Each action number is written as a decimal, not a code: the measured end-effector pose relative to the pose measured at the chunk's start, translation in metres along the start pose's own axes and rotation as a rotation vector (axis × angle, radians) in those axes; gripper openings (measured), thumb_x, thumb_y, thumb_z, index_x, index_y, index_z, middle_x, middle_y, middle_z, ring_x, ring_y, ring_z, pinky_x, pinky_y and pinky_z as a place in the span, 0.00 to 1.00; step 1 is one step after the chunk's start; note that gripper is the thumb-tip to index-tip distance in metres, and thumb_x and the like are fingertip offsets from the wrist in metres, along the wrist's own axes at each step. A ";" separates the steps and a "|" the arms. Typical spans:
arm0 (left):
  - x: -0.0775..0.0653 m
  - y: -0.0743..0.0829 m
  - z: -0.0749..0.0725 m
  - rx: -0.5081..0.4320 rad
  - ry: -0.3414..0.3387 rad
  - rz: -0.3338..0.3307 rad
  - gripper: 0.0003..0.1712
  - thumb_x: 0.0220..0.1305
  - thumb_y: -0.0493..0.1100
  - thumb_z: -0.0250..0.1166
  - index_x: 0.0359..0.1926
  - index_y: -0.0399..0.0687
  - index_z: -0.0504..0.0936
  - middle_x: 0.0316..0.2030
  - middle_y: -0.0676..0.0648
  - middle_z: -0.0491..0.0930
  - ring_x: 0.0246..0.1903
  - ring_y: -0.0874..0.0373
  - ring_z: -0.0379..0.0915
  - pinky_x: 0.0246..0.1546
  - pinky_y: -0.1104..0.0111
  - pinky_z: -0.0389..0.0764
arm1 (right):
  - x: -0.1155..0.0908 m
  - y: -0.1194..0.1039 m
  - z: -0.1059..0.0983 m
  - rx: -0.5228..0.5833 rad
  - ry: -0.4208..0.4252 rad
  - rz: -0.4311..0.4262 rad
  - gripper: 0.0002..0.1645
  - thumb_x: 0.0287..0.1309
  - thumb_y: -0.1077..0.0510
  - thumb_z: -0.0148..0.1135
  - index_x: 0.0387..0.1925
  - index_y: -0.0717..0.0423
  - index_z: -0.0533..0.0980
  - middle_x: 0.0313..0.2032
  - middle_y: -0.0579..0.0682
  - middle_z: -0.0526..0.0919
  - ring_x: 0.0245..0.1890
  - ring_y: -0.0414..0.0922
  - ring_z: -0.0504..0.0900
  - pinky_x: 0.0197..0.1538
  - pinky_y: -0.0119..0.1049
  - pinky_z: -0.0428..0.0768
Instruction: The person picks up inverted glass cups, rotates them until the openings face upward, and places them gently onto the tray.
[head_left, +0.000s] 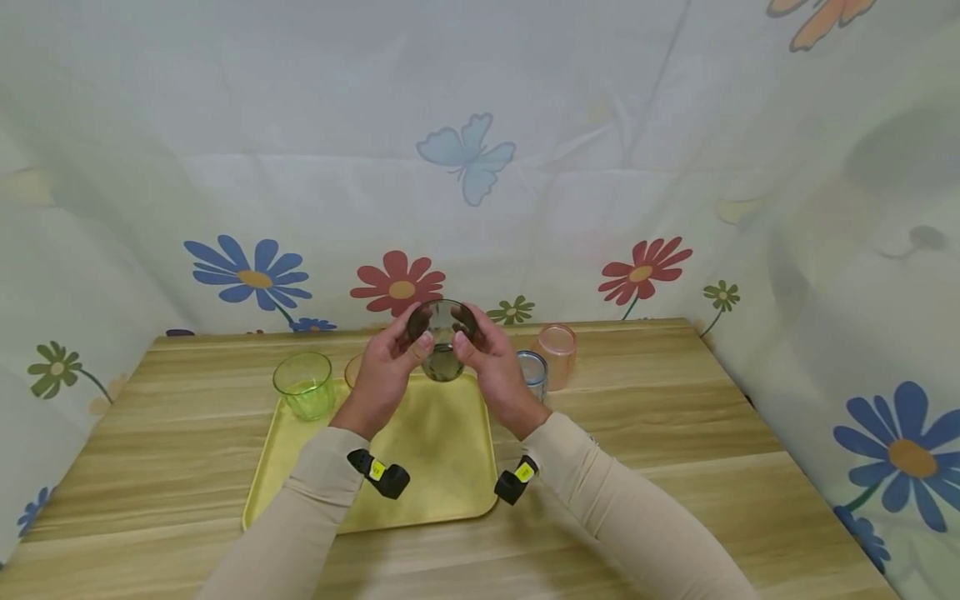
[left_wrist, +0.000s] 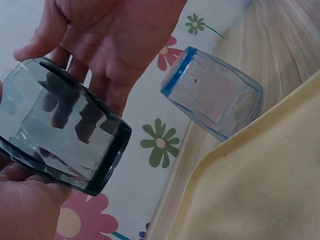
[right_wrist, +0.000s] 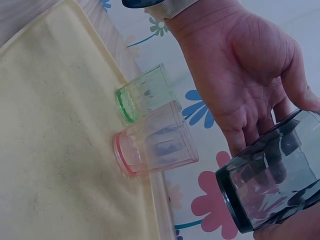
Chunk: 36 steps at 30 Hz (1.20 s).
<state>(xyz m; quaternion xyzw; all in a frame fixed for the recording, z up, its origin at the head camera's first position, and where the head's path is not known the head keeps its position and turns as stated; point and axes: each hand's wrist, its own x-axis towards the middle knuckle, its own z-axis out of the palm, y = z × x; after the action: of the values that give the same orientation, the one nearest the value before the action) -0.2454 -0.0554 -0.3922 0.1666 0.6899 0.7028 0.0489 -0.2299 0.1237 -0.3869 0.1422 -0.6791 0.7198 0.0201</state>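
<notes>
Between both hands is a grey see-through glass (head_left: 442, 364), held mouth up above the back part of the yellow tray (head_left: 431, 483). My left hand (head_left: 381, 373) grips its left side, thumb on the near wall and fingers curled behind. From the right, my right hand (head_left: 504, 377) grips it the same way. In the left wrist view the glass (left_wrist: 60, 130) has its thick dark base toward the tray. A green glass (head_left: 311, 400) stands upright at the tray's back left. Next to it is a pinkish-orange glass (right_wrist: 155, 142), upright and mostly hidden by my left hand in the head view.
Right of the tray, a blue-tinted glass (left_wrist: 217, 97) stands upside down on the wooden table (head_left: 637, 492). Just behind it is an upside-down pink glass (head_left: 557, 358). A flower-printed cloth (head_left: 555, 233) hangs behind the table and along its sides.
</notes>
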 end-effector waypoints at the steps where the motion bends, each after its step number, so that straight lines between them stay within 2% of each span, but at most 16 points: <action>1: 0.000 -0.001 0.000 -0.001 0.002 -0.004 0.36 0.82 0.42 0.53 0.84 0.47 0.51 0.80 0.39 0.57 0.81 0.45 0.54 0.77 0.54 0.64 | 0.000 0.000 0.000 0.001 0.001 0.002 0.33 0.80 0.62 0.48 0.80 0.59 0.58 0.78 0.62 0.63 0.79 0.59 0.63 0.78 0.57 0.66; 15: -0.001 -0.004 0.000 -0.002 -0.002 -0.024 0.36 0.82 0.42 0.52 0.84 0.46 0.50 0.81 0.38 0.55 0.81 0.45 0.53 0.79 0.52 0.62 | -0.001 0.003 0.000 0.011 -0.002 0.023 0.33 0.80 0.62 0.49 0.80 0.58 0.57 0.78 0.63 0.62 0.79 0.60 0.62 0.78 0.57 0.67; 24: -0.002 -0.005 0.001 -0.002 0.000 -0.022 0.37 0.82 0.42 0.53 0.83 0.47 0.51 0.82 0.41 0.55 0.82 0.47 0.52 0.79 0.53 0.61 | -0.002 0.005 -0.002 -0.030 -0.001 0.020 0.34 0.80 0.59 0.50 0.81 0.55 0.57 0.79 0.58 0.63 0.80 0.57 0.62 0.79 0.57 0.66; 36: -0.002 -0.008 0.001 0.000 0.003 -0.021 0.36 0.82 0.41 0.54 0.83 0.48 0.53 0.82 0.42 0.56 0.81 0.48 0.53 0.79 0.52 0.62 | -0.003 0.009 -0.002 -0.006 -0.012 0.027 0.35 0.80 0.60 0.50 0.82 0.56 0.55 0.79 0.58 0.62 0.81 0.58 0.59 0.80 0.58 0.64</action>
<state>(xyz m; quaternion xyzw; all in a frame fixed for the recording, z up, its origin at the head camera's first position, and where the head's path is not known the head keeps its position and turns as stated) -0.2440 -0.0547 -0.4003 0.1584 0.6918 0.7023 0.0552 -0.2298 0.1257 -0.3968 0.1372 -0.6831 0.7173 0.0066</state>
